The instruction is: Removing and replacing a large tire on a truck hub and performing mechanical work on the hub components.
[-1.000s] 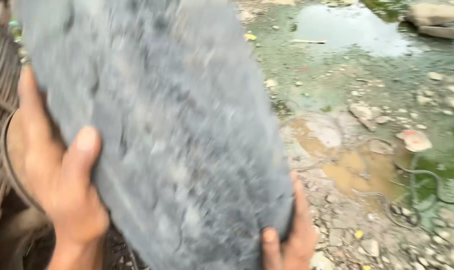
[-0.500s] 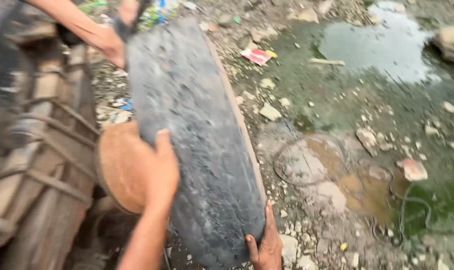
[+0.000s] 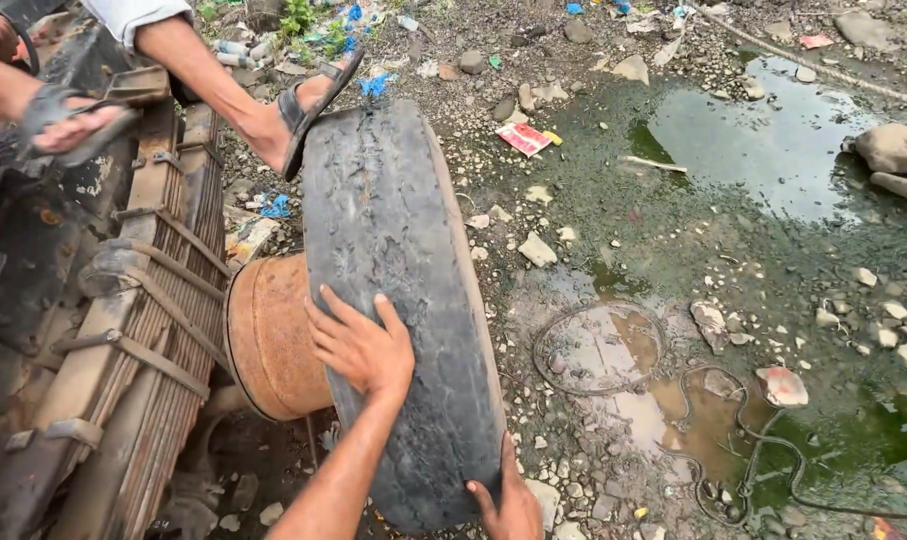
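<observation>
A large worn grey tyre (image 3: 399,300) stands upright on muddy, stony ground beside a rusty orange brake drum (image 3: 274,335). My left hand (image 3: 362,345) lies flat on the tyre's tread, fingers spread. My right hand (image 3: 509,505) grips the tyre's lower right edge near the ground. Another person's foot in a black sandal (image 3: 309,105) presses against the top of the tyre.
A truck frame with leaf springs (image 3: 144,300) fills the left side; a second sandalled foot (image 3: 69,115) rests on it. Muddy puddles (image 3: 764,140), loose stones, litter and a wire loop (image 3: 599,350) cover the ground at right.
The view has pulled back from the tyre. The tyre has come upright beside the drum, my left hand has shifted from the drum side onto the tread, and the other person's foot now pushes its top.
</observation>
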